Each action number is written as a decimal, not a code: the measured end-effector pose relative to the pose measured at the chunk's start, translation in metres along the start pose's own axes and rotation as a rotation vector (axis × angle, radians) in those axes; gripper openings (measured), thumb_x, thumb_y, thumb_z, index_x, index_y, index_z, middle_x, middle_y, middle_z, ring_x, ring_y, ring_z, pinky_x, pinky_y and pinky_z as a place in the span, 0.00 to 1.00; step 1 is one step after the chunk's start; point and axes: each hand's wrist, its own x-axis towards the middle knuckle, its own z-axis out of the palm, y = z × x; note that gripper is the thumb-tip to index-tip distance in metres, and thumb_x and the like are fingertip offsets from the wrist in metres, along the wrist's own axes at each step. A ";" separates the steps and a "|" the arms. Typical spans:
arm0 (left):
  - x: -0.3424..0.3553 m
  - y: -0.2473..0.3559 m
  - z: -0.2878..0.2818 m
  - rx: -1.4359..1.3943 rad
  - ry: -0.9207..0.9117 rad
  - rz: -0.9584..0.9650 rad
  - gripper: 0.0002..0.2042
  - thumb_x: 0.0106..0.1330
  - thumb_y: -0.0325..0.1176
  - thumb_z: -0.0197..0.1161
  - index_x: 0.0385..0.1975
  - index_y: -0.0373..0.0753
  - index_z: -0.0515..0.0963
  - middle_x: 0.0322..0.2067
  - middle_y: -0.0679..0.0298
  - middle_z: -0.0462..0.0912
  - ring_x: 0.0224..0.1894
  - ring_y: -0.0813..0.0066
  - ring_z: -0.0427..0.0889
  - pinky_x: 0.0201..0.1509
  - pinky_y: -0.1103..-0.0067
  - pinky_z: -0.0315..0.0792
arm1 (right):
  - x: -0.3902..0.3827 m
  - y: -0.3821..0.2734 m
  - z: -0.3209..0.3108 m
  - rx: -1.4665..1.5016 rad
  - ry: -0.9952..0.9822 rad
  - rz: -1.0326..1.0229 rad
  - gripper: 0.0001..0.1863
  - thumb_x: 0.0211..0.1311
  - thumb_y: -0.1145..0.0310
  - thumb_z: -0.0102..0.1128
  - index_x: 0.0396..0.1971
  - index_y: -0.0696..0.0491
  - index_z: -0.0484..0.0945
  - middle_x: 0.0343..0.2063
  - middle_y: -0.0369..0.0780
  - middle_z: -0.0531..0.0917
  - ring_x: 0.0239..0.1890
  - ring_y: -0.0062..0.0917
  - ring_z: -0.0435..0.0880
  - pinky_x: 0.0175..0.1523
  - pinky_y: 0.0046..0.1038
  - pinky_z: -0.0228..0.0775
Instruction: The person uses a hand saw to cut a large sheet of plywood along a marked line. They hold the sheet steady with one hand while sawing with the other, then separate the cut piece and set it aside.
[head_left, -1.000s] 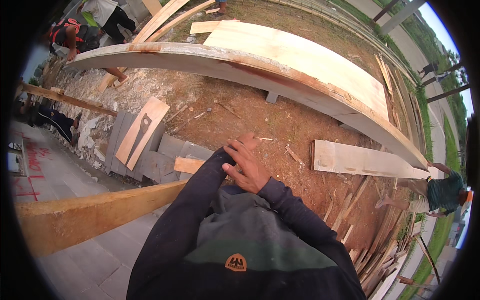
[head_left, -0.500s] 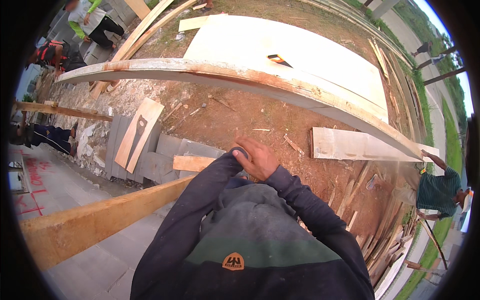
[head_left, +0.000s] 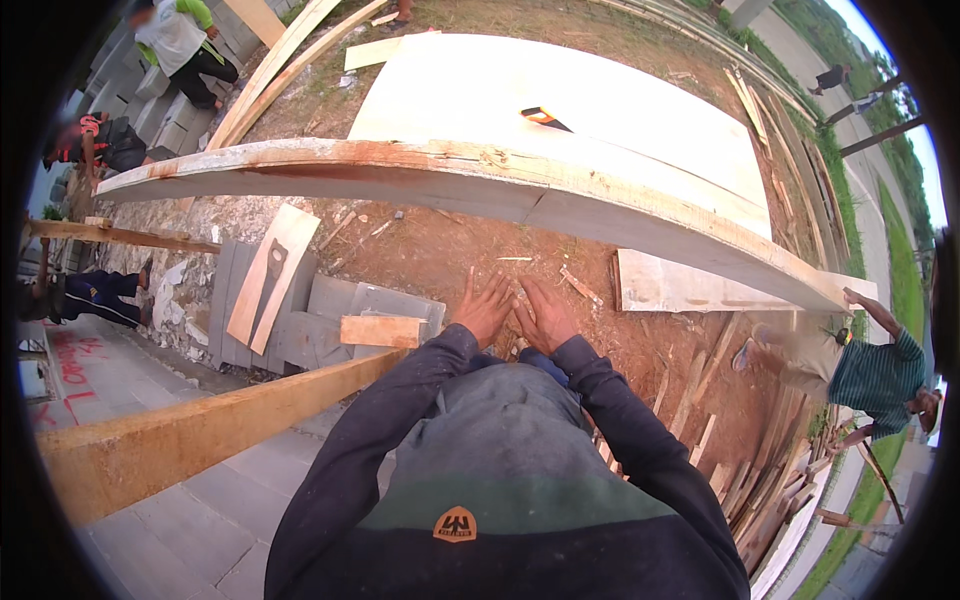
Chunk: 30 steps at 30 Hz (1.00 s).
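Observation:
My left hand (head_left: 484,306) and my right hand (head_left: 546,316) are side by side in front of my body, palms down, fingers spread and empty. Their thumbs come close together over the reddish dirt (head_left: 440,245). Beyond them a long wooden beam (head_left: 520,180) spans the view from left to right, touched by neither hand. At its right end a co-worker (head_left: 872,378) has a hand on it. Left of my hands, a short piece of wood (head_left: 382,330) rests on grey blocks (head_left: 330,297).
A thick timber (head_left: 230,425) crosses at lower left over grey block paving. A handsaw (head_left: 268,285) lies on a board over the blocks; another saw (head_left: 546,119) lies on pale plywood (head_left: 430,90). Scrap planks (head_left: 770,470) are piled at lower right. Other people stand at far left.
My hands were together, one over the other; they have come apart and opened, fingers spread. The beam appears slightly lower in view, and the co-worker at right has shifted a little.

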 end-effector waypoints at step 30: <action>-0.066 -0.041 -0.060 -2.663 0.185 -0.616 0.39 0.73 0.68 0.34 0.69 0.39 0.63 0.66 0.52 0.69 0.70 0.55 0.65 0.69 0.53 0.60 | -0.089 0.099 0.019 -0.140 -0.218 0.566 0.28 0.64 0.51 0.59 0.55 0.56 0.78 0.47 0.56 0.83 0.49 0.50 0.83 0.56 0.46 0.75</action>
